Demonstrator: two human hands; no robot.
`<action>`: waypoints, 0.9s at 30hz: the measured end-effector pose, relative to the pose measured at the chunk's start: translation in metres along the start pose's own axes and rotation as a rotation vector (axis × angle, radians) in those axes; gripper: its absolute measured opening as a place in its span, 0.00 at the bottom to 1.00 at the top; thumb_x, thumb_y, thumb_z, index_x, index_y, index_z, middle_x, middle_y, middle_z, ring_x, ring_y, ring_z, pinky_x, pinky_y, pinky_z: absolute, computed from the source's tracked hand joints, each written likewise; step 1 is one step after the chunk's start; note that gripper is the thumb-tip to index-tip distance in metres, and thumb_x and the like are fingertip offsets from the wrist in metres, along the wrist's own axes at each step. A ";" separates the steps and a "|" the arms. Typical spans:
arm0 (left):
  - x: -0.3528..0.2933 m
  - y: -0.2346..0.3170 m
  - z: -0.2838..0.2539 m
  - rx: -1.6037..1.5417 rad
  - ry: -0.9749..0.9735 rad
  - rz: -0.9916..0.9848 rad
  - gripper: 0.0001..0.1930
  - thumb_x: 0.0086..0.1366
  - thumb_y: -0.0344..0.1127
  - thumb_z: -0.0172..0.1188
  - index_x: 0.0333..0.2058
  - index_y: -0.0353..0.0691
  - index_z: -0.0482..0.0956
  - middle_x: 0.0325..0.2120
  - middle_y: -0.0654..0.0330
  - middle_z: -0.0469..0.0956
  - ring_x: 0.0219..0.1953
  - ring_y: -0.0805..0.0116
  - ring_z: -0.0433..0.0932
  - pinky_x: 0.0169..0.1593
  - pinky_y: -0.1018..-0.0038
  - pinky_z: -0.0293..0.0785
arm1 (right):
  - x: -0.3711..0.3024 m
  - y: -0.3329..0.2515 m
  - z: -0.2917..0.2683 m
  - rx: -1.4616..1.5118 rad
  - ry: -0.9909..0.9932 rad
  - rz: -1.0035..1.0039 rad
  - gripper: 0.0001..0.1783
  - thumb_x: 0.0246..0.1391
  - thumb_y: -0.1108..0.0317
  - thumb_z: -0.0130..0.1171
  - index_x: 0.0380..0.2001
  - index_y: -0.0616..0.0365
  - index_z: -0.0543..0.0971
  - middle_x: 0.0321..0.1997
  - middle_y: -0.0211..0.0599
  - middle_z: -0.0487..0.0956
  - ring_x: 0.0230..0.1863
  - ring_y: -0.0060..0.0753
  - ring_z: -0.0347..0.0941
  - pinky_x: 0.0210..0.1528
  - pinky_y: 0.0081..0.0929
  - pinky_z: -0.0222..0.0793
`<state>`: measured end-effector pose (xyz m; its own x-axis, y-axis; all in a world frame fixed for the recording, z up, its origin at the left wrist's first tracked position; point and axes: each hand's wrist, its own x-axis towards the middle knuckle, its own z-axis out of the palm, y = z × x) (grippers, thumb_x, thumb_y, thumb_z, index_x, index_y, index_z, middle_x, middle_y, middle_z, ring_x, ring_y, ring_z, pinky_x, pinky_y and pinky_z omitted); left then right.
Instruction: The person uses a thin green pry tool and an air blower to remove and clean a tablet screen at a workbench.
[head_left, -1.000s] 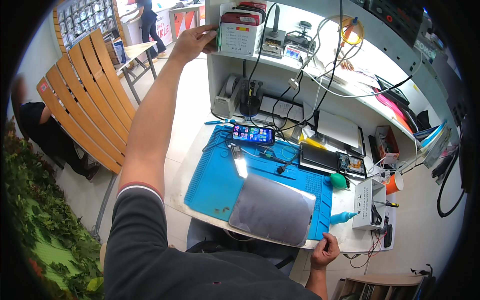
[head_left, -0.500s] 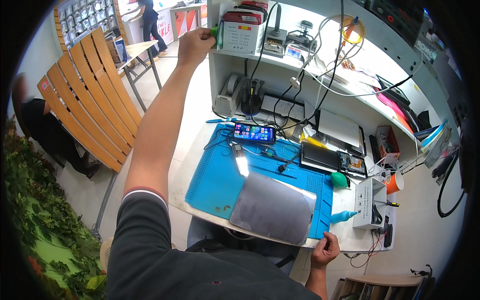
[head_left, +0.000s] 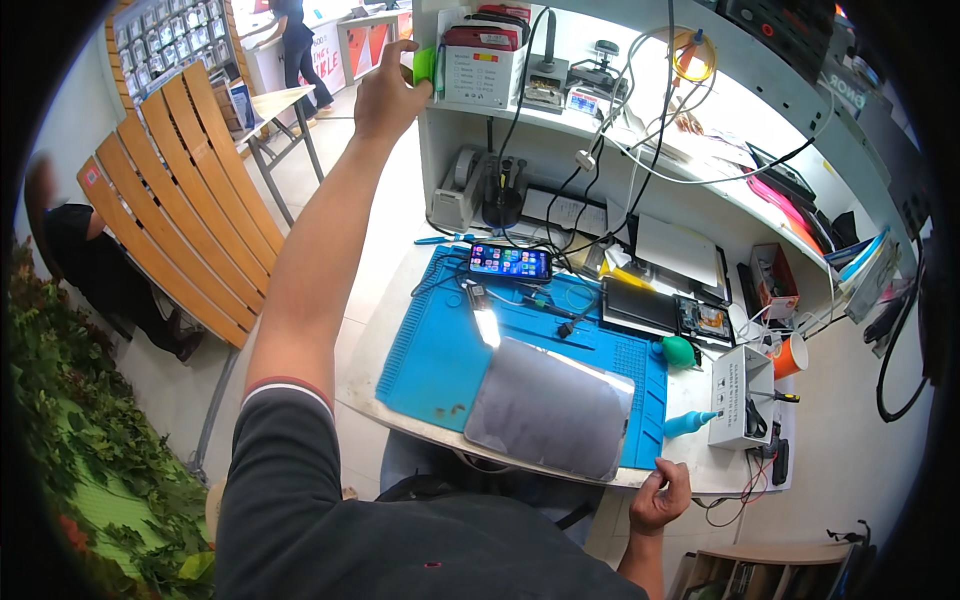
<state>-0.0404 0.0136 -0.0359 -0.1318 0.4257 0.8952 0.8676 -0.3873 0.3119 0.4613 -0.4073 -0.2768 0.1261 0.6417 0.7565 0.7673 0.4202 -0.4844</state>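
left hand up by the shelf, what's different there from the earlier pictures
The left hand has spread its fingers out of the pinch, index finger lifted, and more of a green piece shows beside the white box; whether they still touch is unclear. The curled right hand, phone and grey panel stayed put.

An electronics repair shop: a lit phone [head_left: 510, 264] and opened device [head_left: 704, 319] share a worktop [head_left: 372, 360] as packaged goods [head_left: 175, 45] hang beyond.
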 end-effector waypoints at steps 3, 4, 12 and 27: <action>0.000 0.001 -0.002 0.044 -0.017 -0.046 0.21 0.67 0.37 0.69 0.58 0.52 0.78 0.32 0.57 0.92 0.36 0.49 0.92 0.46 0.55 0.86 | 0.043 -0.043 -0.001 0.053 -0.011 -0.226 0.18 0.49 0.86 0.56 0.44 0.61 0.83 0.27 0.38 0.76 0.24 0.39 0.72 0.29 0.33 0.66; 0.001 -0.002 -0.003 0.055 -0.025 -0.045 0.21 0.68 0.37 0.68 0.58 0.52 0.77 0.31 0.57 0.92 0.36 0.49 0.92 0.46 0.55 0.86 | 0.061 -0.058 0.001 0.085 -0.024 -0.289 0.19 0.48 0.85 0.56 0.44 0.60 0.83 0.26 0.38 0.76 0.24 0.40 0.72 0.29 0.34 0.67; 0.000 -0.018 -0.010 -0.087 0.003 0.049 0.20 0.69 0.35 0.71 0.57 0.40 0.81 0.31 0.56 0.92 0.32 0.63 0.92 0.41 0.68 0.86 | 0.201 -0.150 0.087 0.276 -0.187 -0.650 0.20 0.44 0.80 0.65 0.44 0.62 0.85 0.33 0.42 0.82 0.30 0.44 0.78 0.34 0.41 0.76; 0.012 -0.015 -0.036 -0.113 -0.164 -0.044 0.13 0.68 0.41 0.74 0.43 0.37 0.90 0.35 0.55 0.92 0.38 0.59 0.92 0.47 0.64 0.86 | 0.383 -0.217 0.358 -0.177 -0.530 -0.498 0.41 0.59 0.66 0.66 0.74 0.65 0.67 0.67 0.51 0.77 0.67 0.58 0.77 0.65 0.48 0.81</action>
<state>-0.0725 -0.0053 -0.0183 -0.0802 0.5682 0.8190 0.8020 -0.4511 0.3915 0.1180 -0.0233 -0.0391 -0.5483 0.6447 0.5327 0.7497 0.6612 -0.0286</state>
